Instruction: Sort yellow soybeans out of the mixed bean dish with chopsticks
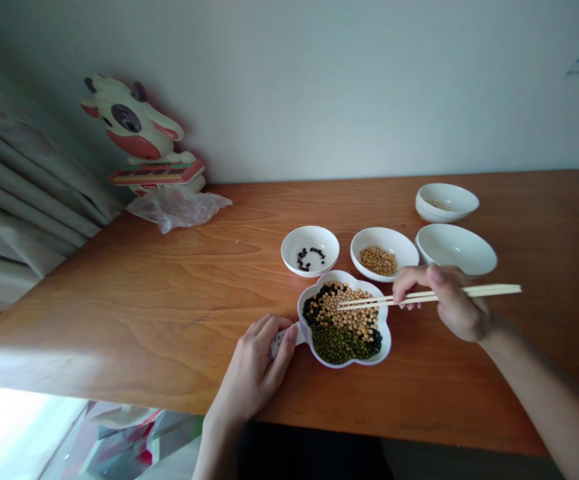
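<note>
My left hand is closed around the short handle of a flower-shaped bowl near the table's front edge. Soybeans, mung beans and black beans lie in it, grouped but partly mixed. My right hand pinches a pair of chopsticks, whose tips reach among the soybeans; whether a bean sits between them I cannot tell. Just behind stand a white bowl with several black beans and another white bowl with a small heap of soybeans.
An empty-looking white bowl stands behind my right hand, with stacked white bowls farther back. A cow-shaped toy keyboard and a crumpled plastic bag occupy the table's back left. The wall borders the wooden table.
</note>
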The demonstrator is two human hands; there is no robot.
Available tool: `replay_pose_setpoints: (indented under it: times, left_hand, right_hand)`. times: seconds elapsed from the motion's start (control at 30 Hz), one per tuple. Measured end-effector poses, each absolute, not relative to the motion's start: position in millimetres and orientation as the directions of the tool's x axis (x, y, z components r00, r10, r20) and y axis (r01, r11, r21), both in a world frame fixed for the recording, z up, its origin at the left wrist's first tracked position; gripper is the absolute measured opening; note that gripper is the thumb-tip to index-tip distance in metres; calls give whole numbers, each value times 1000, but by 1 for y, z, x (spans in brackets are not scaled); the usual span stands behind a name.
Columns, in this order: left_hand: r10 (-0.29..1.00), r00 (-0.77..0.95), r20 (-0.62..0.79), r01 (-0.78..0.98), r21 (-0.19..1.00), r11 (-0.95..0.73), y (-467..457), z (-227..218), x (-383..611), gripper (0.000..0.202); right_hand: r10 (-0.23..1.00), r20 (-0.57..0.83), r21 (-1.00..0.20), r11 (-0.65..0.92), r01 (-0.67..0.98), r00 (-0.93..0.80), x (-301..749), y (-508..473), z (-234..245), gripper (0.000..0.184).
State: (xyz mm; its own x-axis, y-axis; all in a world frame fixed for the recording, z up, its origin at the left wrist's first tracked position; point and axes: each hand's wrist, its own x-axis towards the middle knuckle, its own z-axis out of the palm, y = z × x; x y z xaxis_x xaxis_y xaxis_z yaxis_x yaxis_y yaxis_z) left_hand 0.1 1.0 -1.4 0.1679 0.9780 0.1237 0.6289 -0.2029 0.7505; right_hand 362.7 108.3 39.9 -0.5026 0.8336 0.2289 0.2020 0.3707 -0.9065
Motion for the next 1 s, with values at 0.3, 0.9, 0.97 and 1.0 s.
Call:
replay_pose_setpoints:
  times: [0.3, 0.9, 0.97, 1.0]
  left_hand:
    - [977, 171, 126, 626, 752, -207, 2, -2, 0, 33]
    - [975, 177, 131, 614, 760, -214, 2, 0, 2, 32]
    - [976, 175, 131, 613, 761, -212, 2, -1, 1, 31]
    - [976, 177, 129, 613, 761, -211, 2, -1, 1, 31]
  right_hand:
    - [842, 309, -906, 402, 131, -442, 361, 110, 36, 77]
    - [753, 604, -794, 596, 118, 261, 371, 125, 46, 85]
    - [713, 631, -776, 585, 236, 307, 373, 126, 43, 87]
    - [709, 636, -771, 571, 281, 304, 373, 126, 42, 88]
